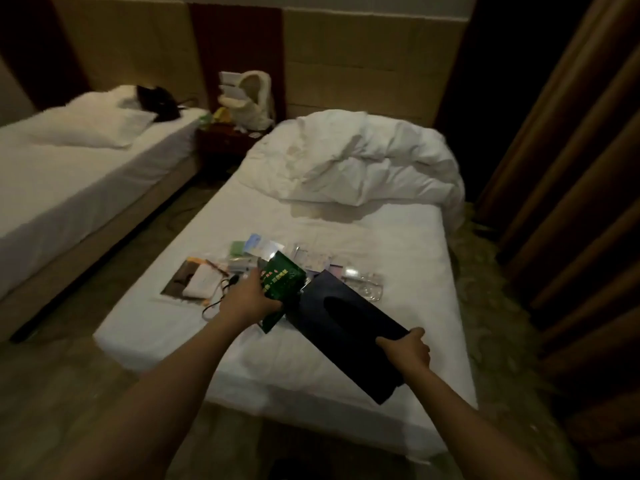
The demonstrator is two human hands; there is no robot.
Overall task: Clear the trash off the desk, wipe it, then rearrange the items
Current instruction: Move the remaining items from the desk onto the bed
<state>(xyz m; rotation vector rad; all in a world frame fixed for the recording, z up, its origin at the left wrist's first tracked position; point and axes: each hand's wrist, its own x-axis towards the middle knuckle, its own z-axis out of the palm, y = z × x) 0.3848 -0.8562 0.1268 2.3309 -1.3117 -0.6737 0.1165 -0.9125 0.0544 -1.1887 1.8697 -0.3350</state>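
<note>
The right grip [403, 348] clasps the near end of a dark tissue box [343, 327] over the bed [398, 237], likely light and stiff, while the left grip [251, 294] pinches a floppy, slippery-looking green packet [280, 280] just beside it.

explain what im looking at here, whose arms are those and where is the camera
There is no machine here. The single picture comes from a wide-angle camera worn on a person's head, looking forward and down, so the two bare arms are that person's own. They stand at the foot of a bed with a white sheet. The left hand holds a green packet. The right hand holds the near end of a dark tissue box. Small items, among them a cable, lie scattered on the sheet behind them. A crumpled duvet lies at the far end, and a second bed stands to the left.
</note>
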